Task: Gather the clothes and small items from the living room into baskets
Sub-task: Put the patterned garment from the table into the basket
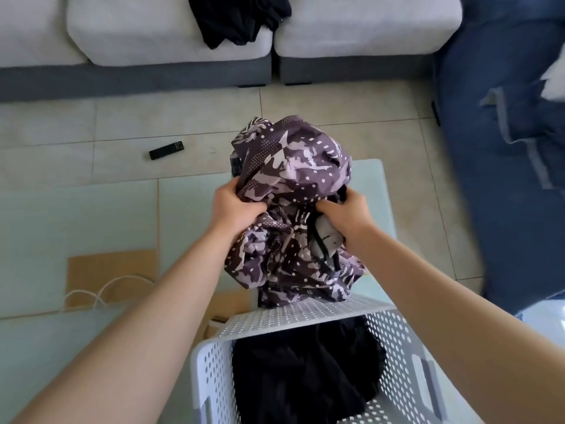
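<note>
Left hand (235, 206) and right hand (345, 212) both grip bunched camo garment (290, 179), held between them just beyond basket (305, 313); black clothes (302, 371) inside.

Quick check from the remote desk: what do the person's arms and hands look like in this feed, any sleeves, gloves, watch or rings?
Both forearms are bare as far as the picture shows, with no sleeve edge in view. The left hand and right hand wear no gloves. No watch, bracelet or strap shows at either wrist, and no ring is visible, though most fingers are buried in fabric.
</note>
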`<state>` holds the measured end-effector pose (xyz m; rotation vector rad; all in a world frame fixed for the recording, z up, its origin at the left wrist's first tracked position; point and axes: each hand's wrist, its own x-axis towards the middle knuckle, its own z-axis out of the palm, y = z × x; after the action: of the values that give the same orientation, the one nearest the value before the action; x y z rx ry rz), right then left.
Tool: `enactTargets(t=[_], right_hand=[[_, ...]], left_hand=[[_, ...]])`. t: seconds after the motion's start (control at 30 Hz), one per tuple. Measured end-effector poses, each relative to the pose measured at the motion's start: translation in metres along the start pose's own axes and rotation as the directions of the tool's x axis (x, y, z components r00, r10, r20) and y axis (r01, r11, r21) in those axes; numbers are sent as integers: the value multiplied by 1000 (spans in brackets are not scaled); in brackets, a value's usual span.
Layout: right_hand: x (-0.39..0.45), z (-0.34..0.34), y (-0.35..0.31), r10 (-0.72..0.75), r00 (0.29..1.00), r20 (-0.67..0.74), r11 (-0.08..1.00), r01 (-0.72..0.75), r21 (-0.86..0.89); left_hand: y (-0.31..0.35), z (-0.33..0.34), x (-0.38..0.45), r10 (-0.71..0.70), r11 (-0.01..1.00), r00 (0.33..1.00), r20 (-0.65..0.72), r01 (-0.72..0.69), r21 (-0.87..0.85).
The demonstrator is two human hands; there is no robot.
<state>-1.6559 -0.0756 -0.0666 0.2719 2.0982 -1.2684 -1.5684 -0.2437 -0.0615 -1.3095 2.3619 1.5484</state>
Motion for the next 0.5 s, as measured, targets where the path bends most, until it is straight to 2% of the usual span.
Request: enactTargets(t=[0.23,0.5], right_hand=[[-86,-54,-50,-155,988,-18,979,156,129],[-202,-111,-71,-276,960,-39,944,278,175]], left_hand=[[70,-37,-81,102,993,994,-36,-104,-62],[120,-69,-202,163,971,977,-136,-183,-154]])
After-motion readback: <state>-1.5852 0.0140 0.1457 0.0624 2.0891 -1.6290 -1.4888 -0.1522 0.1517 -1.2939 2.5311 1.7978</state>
